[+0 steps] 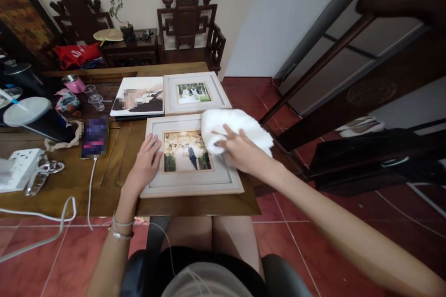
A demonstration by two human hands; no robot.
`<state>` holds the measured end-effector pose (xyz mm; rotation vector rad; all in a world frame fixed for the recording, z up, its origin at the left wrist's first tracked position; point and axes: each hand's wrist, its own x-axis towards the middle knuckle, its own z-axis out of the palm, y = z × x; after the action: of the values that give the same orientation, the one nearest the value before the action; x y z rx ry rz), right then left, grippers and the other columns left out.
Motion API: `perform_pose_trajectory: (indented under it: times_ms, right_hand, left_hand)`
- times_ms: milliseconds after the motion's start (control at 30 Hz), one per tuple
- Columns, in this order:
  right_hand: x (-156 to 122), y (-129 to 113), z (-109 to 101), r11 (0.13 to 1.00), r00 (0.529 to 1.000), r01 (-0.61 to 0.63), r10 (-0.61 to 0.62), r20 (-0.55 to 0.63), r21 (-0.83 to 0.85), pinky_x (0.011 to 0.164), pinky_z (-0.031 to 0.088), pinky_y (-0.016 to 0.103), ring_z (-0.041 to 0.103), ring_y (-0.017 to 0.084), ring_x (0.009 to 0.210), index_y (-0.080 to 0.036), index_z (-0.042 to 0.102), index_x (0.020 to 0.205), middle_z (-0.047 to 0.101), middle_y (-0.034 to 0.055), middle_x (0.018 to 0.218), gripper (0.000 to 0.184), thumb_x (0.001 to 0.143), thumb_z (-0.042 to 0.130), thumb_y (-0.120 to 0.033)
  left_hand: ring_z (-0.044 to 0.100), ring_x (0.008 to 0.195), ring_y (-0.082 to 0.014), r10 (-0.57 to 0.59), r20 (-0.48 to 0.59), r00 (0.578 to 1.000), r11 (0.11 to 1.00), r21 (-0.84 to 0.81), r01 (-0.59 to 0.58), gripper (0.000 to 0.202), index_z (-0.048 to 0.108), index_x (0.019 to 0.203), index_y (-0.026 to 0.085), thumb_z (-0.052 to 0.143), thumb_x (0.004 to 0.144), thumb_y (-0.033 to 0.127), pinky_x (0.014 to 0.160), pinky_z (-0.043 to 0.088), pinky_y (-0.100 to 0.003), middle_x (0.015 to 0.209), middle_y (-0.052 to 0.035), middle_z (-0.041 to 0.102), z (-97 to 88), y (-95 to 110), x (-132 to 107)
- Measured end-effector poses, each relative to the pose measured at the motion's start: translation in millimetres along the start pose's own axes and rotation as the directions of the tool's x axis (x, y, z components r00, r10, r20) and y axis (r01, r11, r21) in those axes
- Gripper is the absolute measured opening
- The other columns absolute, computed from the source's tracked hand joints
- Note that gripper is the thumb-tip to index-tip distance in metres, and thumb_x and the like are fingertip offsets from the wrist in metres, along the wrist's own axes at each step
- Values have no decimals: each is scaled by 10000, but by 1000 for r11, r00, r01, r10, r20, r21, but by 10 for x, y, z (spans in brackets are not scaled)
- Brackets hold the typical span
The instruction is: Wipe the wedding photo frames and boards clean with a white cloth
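Hands at a framed photograph. Left hand [148, 160] is lying open and flat, fingers spread, on the left border of the near picture frame [188, 184]. Its fingertips are reaching the edge of the wedding photo [186, 151] behind the glass, and thin bracelets [120, 231] are circling the wrist. Right hand [240, 151] is resting palm down, fingers extended and not closed, on a white fluffy cloth [245, 123]. The cloth is covering the frame's upper right corner and overhanging the table edge. The frame is lying flat between the two hands, directly in front of the seated person and close to the near edge of the wooden table [118, 153].

A second frame [170, 102] is lying just beyond the first, with a large unframed print [137, 97] beside it on the left. Left of the left hand, a phone [95, 137] is sitting with a white cable [91, 181] running off the table. A power strip [17, 167] is lying farther left. A pink cup [74, 83] and clear cups [95, 95] are standing toward the far left.

Behind the table, a carved dark chair [188, 14] is standing against a pale wall. Red floor tiles [306, 222] are spreading to the right beneath a dark wooden rail [313, 69].
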<state>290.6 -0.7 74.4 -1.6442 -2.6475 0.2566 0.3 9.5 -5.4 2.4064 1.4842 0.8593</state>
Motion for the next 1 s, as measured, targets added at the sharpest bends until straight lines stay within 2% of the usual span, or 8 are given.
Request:
perform_pose_trajectory:
  times_ms: [100,200,467,567,667,800,933,1000]
  right_hand:
    - [296,165,43,1000,1000,-4,3,-29,-10,1048,293,654,204,376,1408,-84,622,1173,406,130,1473,557,706,359,68]
    - [259,218,118,999,998,46,-47,-40,-22,1046,290,662,164,378,1418,-92,641,1135,383,124,1488,552,673,381,61]
    - [-903,-117,289,982,986,152,-158,49,114,1091,232,652,112,340,1437,-190,706,942,378,46,1497,523,580,402,34]
    - [-983,-104,223,974,991,118,-127,36,192,1089,348,530,239,282,1414,-214,681,1042,390,33,1491,584,617,371,41]
    - [-681,-70,96,984,997,46,-36,-61,170,1064,389,504,347,287,1368,-217,622,1199,353,60,1511,615,689,381,28]
    - [32,-225,-49,995,980,91,-83,-182,37,1093,292,582,234,337,1409,-167,594,1247,331,107,1518,550,761,421,22]
    - [661,-518,-43,987,982,112,-128,-142,-115,1088,258,619,259,386,1388,-109,635,1186,389,171,1475,417,820,465,-8]
    - [836,-653,27,978,982,133,-152,-112,-163,1082,252,632,271,401,1378,-111,642,1178,381,168,1481,376,855,461,-44]
  left_hand:
    - [363,1376,-285,-5,-4,1000,1000,-2,5,330,601,1182,160,453,922,298,1105,349,-524,1355,-139,548,-7,-2,9]
    - [379,1367,-284,-7,-30,1000,1000,-11,6,314,608,1151,153,452,927,308,1102,355,-523,1344,-149,557,-10,6,12]
    - [393,1359,-274,-5,-73,997,1000,-22,3,290,595,1136,144,472,921,293,1105,351,-513,1325,-168,567,20,18,-6]
    - [375,1370,-275,-13,-45,999,1000,-2,13,314,585,1169,137,455,925,287,1111,338,-512,1350,-170,544,25,27,-6]
    - [319,1399,-279,-43,22,999,998,38,42,360,554,1234,122,422,938,280,1109,327,-519,1397,-174,496,5,69,-7]
    - [291,1412,-275,-77,68,995,990,123,68,404,484,1325,151,375,958,281,1112,285,-552,1436,-153,460,-42,162,-24]
    - [350,1385,-266,-118,66,991,975,198,103,426,409,1382,190,287,982,269,1121,23,-649,1443,-138,458,-70,234,-26]
    - [307,1407,-254,-126,54,991,984,136,118,463,323,1433,173,236,989,274,1132,53,-626,1487,-153,387,-73,245,-13]
